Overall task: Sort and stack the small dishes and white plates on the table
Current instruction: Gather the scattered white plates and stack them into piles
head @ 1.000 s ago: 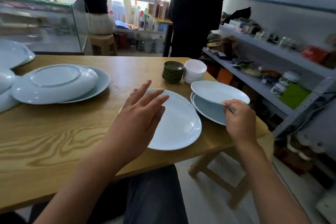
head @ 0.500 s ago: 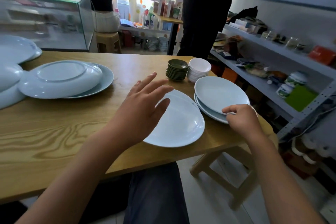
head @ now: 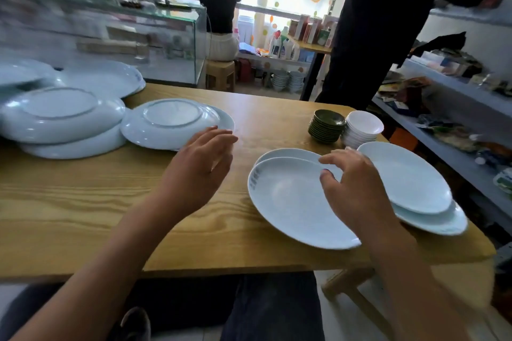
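Two white oval plates [head: 288,202] lie stacked near the table's front edge. My right hand [head: 354,188] hovers over their right part, fingers spread and empty. To its right sit two more stacked white plates [head: 410,177]. My left hand [head: 202,163] floats open above the wood, fingertips close to the rim of an upside-down white plate [head: 169,124] that rests on another plate. A stack of small dark green dishes [head: 327,126] and a stack of small white bowls [head: 361,129] stand side by side behind the oval plates.
Large upside-down white platters [head: 63,116] pile up at the table's [head: 110,202] left end. A glass case [head: 133,44] stands behind. A person in black [head: 374,36] stands at the far right corner by grey shelves [head: 457,124]. Another person sits further back.
My right hand let go of the plate it set on the right stack and moved left over the oval plates. My left hand shifted left toward the upside-down plate. The view turned left.
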The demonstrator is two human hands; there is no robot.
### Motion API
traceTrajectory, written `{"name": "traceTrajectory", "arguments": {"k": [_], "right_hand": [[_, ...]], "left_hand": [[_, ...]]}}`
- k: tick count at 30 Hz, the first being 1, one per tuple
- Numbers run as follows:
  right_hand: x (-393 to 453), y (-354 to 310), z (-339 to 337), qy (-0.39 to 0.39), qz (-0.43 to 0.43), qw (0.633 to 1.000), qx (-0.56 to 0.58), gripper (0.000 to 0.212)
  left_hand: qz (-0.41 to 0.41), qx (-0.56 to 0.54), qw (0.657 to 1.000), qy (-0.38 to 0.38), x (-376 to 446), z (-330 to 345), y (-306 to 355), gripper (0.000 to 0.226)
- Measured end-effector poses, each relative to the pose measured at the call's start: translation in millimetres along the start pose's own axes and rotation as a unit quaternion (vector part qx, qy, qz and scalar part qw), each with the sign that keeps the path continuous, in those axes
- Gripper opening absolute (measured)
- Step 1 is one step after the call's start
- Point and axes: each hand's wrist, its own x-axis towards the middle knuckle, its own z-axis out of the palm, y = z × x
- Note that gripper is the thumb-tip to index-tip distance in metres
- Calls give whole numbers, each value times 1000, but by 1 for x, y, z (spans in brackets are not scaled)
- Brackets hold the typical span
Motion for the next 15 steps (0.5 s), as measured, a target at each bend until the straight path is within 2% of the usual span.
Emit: {"name": "traceTrajectory", "arguments": {"k": [7, 11, 15], "right_hand": [[6, -101, 34, -52, -125, 989, 67, 27], [5, -141, 65, -50, -183, 975, 117, 21], [14, -162, 113, -46, -187, 971, 139, 25]], "left_hand": [[-111, 58, 991, 42, -4, -23, -74, 50], [-134, 156, 979, 14, 7, -25, -107, 67], [-147, 273, 949, -59, 28, -27, -129, 82]]}}
